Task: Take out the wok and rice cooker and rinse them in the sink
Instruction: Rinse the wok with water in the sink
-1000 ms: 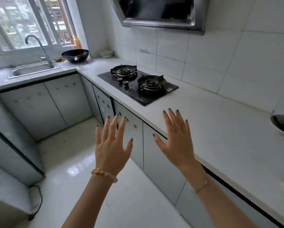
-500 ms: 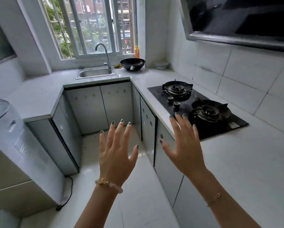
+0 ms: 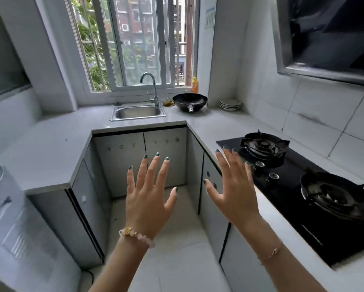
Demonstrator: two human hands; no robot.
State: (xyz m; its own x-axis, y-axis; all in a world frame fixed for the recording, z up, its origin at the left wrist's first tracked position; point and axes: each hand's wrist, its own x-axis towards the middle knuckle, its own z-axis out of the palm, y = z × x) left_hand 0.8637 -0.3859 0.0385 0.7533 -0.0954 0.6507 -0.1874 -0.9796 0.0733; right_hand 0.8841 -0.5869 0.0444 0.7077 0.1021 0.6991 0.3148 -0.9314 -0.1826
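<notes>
Left hand (image 3: 148,199) & right hand (image 3: 232,192) both raised mid-air, fingers spread, holding nothing; black round metal wok (image 3: 190,101) sits on white tabletop (image 3: 50,148) just right of stainless steel sink (image 3: 137,112), under window.

The hood (image 3: 328,39) runs off the top and right edges. A grey appliance (image 3: 12,218) at the near left is blurred and cut by the left edge; what it is cannot be told. The left forearm (image 3: 118,268) and right forearm (image 3: 286,270) leave the bottom edge. The right hand (image 3: 236,199) covers the hob's (image 3: 286,199) far left corner and the desk (image 3: 219,127) edge there. The left hand (image 3: 147,207) hides part of the cupboard doors (image 3: 118,157) beyond it. A yellowish lump (image 3: 168,102) between tap (image 3: 153,89) and wok (image 3: 190,100) is too small to identify.
</notes>
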